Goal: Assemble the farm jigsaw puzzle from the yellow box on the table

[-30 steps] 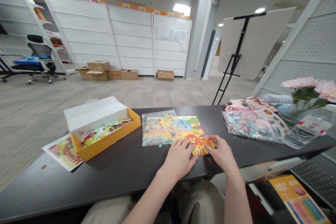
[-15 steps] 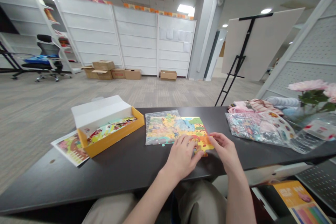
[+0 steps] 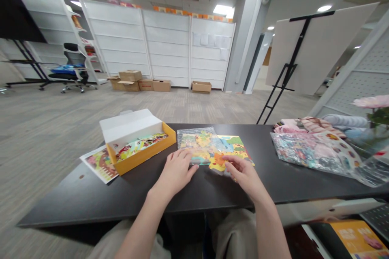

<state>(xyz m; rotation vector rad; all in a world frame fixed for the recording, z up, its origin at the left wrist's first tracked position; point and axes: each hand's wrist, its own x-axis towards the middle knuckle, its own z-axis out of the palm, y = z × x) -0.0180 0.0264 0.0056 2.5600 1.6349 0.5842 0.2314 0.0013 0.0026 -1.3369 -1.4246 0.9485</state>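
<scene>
Between the thumb and fingers of my right hand is a yellow and orange jigsaw puzzle piece, just above the table. Behind it lies a colourful puzzle picture, partly hidden by my right hand and by a clear plastic bag. More printed pieces show through the bag. My left hand lies palm down at the bag's lower left corner, thumb spread from the fingers, with nothing visible in its grasp.
An open yellow box holding printed pieces stands at the left on a printed sheet. At the right are a plastic bag of colourful items, folded cloths and a pink flower. The dark table's front edge is near my lap.
My left hand has moved left, away from the puzzle picture to the bag's corner. My right hand has shifted left, now holding the puzzle piece. The camera view has turned slightly left.
</scene>
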